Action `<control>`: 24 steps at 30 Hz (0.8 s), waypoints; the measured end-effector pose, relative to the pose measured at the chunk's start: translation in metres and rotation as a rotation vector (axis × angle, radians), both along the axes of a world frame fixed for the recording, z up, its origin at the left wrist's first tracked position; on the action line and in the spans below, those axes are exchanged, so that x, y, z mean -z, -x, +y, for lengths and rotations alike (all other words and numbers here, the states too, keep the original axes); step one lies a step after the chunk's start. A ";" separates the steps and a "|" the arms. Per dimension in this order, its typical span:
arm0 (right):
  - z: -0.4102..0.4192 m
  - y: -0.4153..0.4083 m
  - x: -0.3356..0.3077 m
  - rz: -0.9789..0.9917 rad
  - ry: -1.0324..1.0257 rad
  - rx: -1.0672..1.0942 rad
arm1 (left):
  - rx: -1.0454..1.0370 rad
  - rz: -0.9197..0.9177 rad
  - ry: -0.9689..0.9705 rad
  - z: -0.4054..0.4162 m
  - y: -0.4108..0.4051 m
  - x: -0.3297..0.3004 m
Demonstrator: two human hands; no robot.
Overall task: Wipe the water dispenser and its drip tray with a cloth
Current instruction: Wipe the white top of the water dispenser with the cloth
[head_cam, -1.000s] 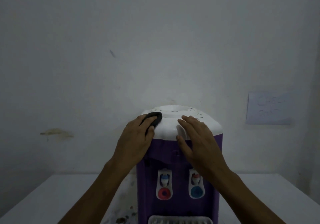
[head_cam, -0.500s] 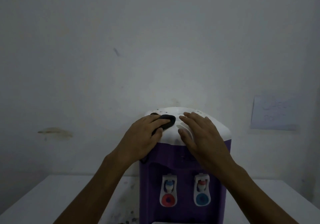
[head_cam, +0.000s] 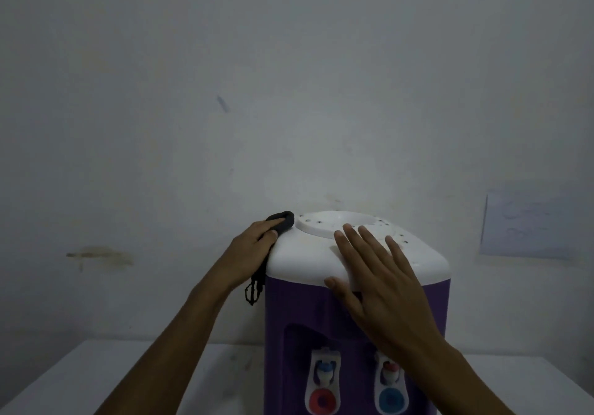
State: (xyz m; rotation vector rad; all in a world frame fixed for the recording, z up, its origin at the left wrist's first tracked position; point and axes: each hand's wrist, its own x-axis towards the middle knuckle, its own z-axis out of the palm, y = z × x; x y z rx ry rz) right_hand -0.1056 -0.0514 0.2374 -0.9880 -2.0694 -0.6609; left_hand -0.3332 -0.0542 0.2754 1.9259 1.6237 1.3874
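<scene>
A purple water dispenser with a white top stands on a white table, seen in the head view. Two taps sit low on its front, one with a red lever and one with a blue lever. My left hand grips a black cloth against the top's far left corner; a frayed end hangs down the left side. My right hand rests flat on the front right of the white top, fingers straight. The drip tray is out of view.
The white table runs left and right of the dispenser. A pale wall stands close behind, with a brownish stain at the left and a paper sheet at the right.
My left hand has slid the cloth from the front middle of the top to its far left corner. My right hand stayed on the top. The view has tilted up and nearer.
</scene>
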 end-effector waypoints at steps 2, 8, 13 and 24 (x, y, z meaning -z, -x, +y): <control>0.001 -0.001 0.001 0.005 -0.011 -0.006 | 0.054 0.018 0.000 0.000 0.004 0.001; 0.001 0.000 0.003 0.036 -0.035 -0.031 | 0.182 0.279 -0.158 -0.022 -0.001 -0.003; 0.002 0.002 0.003 0.052 -0.044 -0.042 | 0.123 0.496 -0.235 -0.030 -0.027 -0.009; 0.003 0.001 0.005 0.040 -0.030 -0.024 | -0.076 0.283 0.092 0.009 0.001 -0.028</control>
